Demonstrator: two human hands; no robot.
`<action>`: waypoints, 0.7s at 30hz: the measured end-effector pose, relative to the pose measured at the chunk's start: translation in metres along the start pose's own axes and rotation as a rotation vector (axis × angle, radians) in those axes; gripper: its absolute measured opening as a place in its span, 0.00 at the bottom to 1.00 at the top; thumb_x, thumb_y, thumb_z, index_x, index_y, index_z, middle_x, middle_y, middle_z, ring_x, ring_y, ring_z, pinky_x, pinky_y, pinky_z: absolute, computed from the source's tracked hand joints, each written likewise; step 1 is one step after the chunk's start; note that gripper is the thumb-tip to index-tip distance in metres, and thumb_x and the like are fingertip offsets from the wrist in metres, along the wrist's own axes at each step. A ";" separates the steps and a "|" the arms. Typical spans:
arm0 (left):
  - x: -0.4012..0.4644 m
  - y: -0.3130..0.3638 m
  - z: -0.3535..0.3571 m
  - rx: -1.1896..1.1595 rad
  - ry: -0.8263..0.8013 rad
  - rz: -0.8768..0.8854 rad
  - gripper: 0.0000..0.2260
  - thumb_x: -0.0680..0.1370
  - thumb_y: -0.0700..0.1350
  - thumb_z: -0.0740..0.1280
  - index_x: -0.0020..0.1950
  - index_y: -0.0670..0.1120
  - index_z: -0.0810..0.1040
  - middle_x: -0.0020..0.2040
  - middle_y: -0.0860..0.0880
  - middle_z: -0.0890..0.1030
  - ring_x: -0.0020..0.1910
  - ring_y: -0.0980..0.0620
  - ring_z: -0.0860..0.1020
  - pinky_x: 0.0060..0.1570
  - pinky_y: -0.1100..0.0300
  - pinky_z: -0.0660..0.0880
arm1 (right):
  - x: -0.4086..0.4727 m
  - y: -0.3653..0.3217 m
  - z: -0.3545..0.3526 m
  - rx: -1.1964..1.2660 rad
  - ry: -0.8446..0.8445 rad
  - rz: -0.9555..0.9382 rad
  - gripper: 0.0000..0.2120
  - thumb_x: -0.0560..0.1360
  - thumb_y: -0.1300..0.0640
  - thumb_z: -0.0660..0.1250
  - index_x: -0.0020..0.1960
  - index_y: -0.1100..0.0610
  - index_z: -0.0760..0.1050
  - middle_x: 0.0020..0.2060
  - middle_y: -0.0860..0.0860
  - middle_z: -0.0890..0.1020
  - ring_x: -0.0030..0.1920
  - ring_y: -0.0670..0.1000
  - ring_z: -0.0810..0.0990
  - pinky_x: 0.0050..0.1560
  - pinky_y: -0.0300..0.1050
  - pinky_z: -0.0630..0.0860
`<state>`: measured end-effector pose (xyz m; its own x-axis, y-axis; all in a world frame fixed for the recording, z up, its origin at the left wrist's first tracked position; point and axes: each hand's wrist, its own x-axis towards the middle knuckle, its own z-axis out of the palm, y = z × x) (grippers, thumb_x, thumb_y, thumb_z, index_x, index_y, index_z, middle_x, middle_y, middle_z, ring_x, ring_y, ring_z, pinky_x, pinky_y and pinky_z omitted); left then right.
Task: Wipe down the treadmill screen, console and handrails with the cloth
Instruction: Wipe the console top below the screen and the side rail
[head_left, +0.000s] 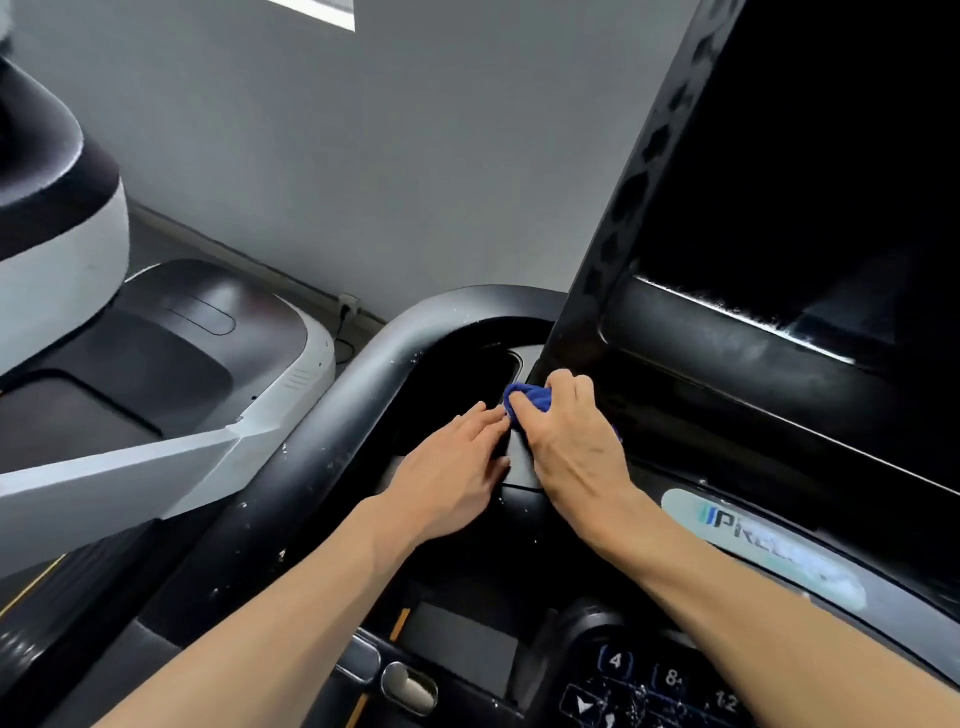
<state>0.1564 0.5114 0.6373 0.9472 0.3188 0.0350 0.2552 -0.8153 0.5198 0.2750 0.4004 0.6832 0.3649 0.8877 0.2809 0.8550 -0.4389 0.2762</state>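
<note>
— What sits nearest the camera?

— The keypad (670, 686) with lit numerals at the bottom edge, speckled with droplets, and two silver sensor plates (410, 688) on a bar to its left. Both bare forearms reach over them toward the console (519, 499).

— And the grip of each hand?

— The right hand (569, 436) has its fingers curled round the blue cloth (527, 400), bunched up and pressed against the console just left of the screen's lower corner. The left hand (457, 467) lies with fingers straight and together, flat on the console, its fingertips touching the cloth's edge (it holds nothing itself).

— What surrounds them?

— The black curved handrail (332, 447) arcs round the left of the hands, flecked with white spots. A pale logo badge (763, 551) lies right of the right wrist. Above it rises the dark screen (810, 171), tilted, with a smeared band along its lower bezel.

— Farther off?

— A neighbouring white-and-black treadmill (171, 338) at left, then the grey wall (389, 130).
</note>
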 end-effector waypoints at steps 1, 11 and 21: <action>-0.001 0.001 -0.001 -0.007 0.002 -0.002 0.26 0.86 0.52 0.57 0.82 0.46 0.58 0.82 0.52 0.58 0.82 0.53 0.51 0.79 0.60 0.48 | 0.005 -0.007 -0.002 -0.010 -0.006 0.052 0.15 0.65 0.66 0.69 0.51 0.58 0.79 0.42 0.59 0.73 0.40 0.57 0.71 0.32 0.44 0.65; -0.001 -0.013 -0.004 0.018 -0.059 0.068 0.27 0.86 0.55 0.55 0.83 0.47 0.56 0.83 0.52 0.55 0.82 0.53 0.49 0.79 0.59 0.45 | -0.004 -0.022 -0.006 -0.135 -0.111 0.127 0.25 0.64 0.66 0.73 0.61 0.56 0.78 0.43 0.57 0.71 0.41 0.56 0.70 0.30 0.43 0.62; -0.002 -0.018 -0.004 0.040 -0.059 0.121 0.27 0.86 0.55 0.53 0.83 0.47 0.53 0.83 0.52 0.53 0.82 0.50 0.49 0.80 0.55 0.46 | 0.013 -0.039 -0.008 -0.284 -0.133 0.172 0.16 0.68 0.65 0.64 0.55 0.58 0.78 0.39 0.56 0.72 0.37 0.55 0.71 0.27 0.42 0.58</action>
<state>0.1486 0.5275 0.6315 0.9810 0.1890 0.0440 0.1451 -0.8649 0.4805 0.2434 0.4282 0.6830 0.5555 0.7993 0.2291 0.6467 -0.5886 0.4851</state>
